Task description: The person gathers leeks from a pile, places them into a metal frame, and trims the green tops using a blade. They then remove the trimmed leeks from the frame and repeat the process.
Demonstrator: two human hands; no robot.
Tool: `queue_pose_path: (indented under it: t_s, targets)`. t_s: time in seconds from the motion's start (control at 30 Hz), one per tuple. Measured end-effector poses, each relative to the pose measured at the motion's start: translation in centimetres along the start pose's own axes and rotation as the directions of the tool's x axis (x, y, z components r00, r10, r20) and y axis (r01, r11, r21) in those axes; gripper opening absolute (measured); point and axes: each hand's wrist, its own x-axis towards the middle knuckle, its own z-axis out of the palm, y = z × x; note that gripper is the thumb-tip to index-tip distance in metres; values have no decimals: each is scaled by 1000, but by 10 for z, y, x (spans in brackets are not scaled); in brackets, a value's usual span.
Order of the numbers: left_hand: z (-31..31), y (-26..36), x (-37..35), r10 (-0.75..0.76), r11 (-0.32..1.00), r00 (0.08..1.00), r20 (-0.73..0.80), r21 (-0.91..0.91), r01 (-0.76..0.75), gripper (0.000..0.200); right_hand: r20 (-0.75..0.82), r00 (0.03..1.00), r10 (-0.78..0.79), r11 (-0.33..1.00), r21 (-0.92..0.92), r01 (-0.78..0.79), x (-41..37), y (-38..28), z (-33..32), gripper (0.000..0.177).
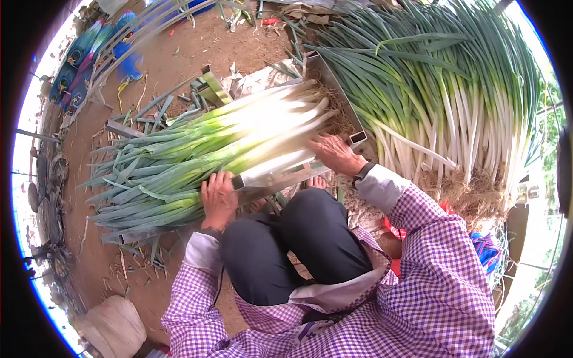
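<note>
A thick bundle of green onions (pixel 239 137) lies across a metal frame (pixel 343 98), its white stems and roots to the right and its green leaves to the left. My left hand (pixel 219 194) rests on the near edge of the leaves, beside a corner of the frame, with its fingers spread. Close to the root end, my right hand (pixel 336 152) lies on the white stems with its fingers stretched out. Neither hand is wrapped round anything that I can make out.
A large pile of green onions (pixel 441 89) fills the upper right. Bundled blue material (pixel 77 65) lies at the upper left, and a pale sack (pixel 113 325) at the lower left. Leaf scraps (pixel 143 256) litter the dirt floor. My bent knees are just below the frame.
</note>
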Motion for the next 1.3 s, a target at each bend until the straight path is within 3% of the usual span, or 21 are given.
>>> queue_pose_path:
  t_s: [0.07, 0.1, 0.17, 0.2, 0.23, 0.27, 0.3, 0.4, 0.47, 0.53, 0.57, 0.6, 0.67, 0.73, 0.8, 0.83, 0.93, 1.07, 1.17, 1.27, 1.3]
  targets:
    - [-20, 10, 8, -57, 997, 983, 174, -31, 64, 44, -10, 1000, -26, 999, 40, 26, -2, 0, -3, 40]
    - [-11, 5, 6, 14, 1000, 1000, 16, 15, -15, 40, 19, 1000, -5, 1000, 29, 5, -1, -2, -3, 39]
    - [15, -5, -3, 187, 978, 944, -273, 144, -152, 32, -128, 990, -56, 994, 89, 68, -2, 1, 5, 30]
    - [18, -5, -6, 178, 980, 947, -266, 130, -148, 29, -207, 975, -80, 988, 115, 105, -4, 0, 10, 25]
    - [15, -1, -1, 168, 983, 946, -278, 126, -137, 26, -91, 994, -69, 995, 72, 76, 1, 4, 12, 26]
    - [9, 1, 1, 160, 984, 945, -285, 125, -129, 23, -113, 989, -93, 993, 68, 101, 0, 6, 13, 26]
    - [-2, 5, 4, 112, 993, 980, -164, 49, -106, 20, -138, 983, -118, 990, 59, 127, 2, 4, 6, 26]
    - [2, 1, 3, -58, 997, 986, 157, 67, 48, 56, -128, 989, -72, 991, 104, 86, 4, -7, -12, 34]
    - [15, -5, -4, -4, 995, 999, 33, 98, 1, 57, -186, 982, 25, 983, 186, 10, 10, -27, -38, 41]
    - [32, -12, -8, 73, 983, 990, -118, 177, -52, 58, -404, 915, -24, 1000, -11, 22, 32, -46, -71, 38]
    - [0, 1, 4, -67, 996, 978, 198, 74, 53, 60, -463, 884, -63, 998, -52, 44, 44, -41, -69, 36]
    - [1, 2, 4, -2, 998, 998, 55, 64, -1, 48, -518, 849, -101, 994, -91, 63, 53, -35, -63, 34]
    - [9, -1, -2, 122, 992, 967, -224, 68, -109, 26, -378, 926, 25, 1000, 17, -20, 48, -29, -48, 31]
    - [9, -1, -4, 127, 990, 965, -230, 82, -110, 27, -254, 957, 139, 990, 59, -128, 34, -30, -25, 22]
    - [7, 1, -3, 108, 994, 975, -193, 54, -100, 29, -374, 922, 96, 984, 175, -31, 16, -30, -10, 21]
    - [4, 2, -2, 85, 996, 983, -160, 25, -82, 31, -334, 932, 140, 978, 194, -78, 22, -22, -7, 22]
    - [-7, 4, -2, 95, 995, 990, -104, -23, -98, 37, -11, 947, 321, 854, 435, -284, 39, -12, -14, 28]
    - [-26, 1, -8, 188, 932, 962, -196, -272, -238, 42, -55, 916, 398, 862, 364, -353, 43, -10, -7, 36]
    - [-67, 7, 0, 300, 937, 899, -319, -79, -341, 41, 62, 898, 435, 828, 364, -426, 48, -1, -1, 34]
    - [-68, -14, 34, 215, 976, 937, -275, 31, -215, 37, 82, 882, 464, 805, 376, -458, 52, 3, 9, 32]
    - [-65, -24, 38, 230, 973, 954, -193, 52, -224, 38, 40, 876, 481, 826, 313, -468, 52, 10, 23, 33]
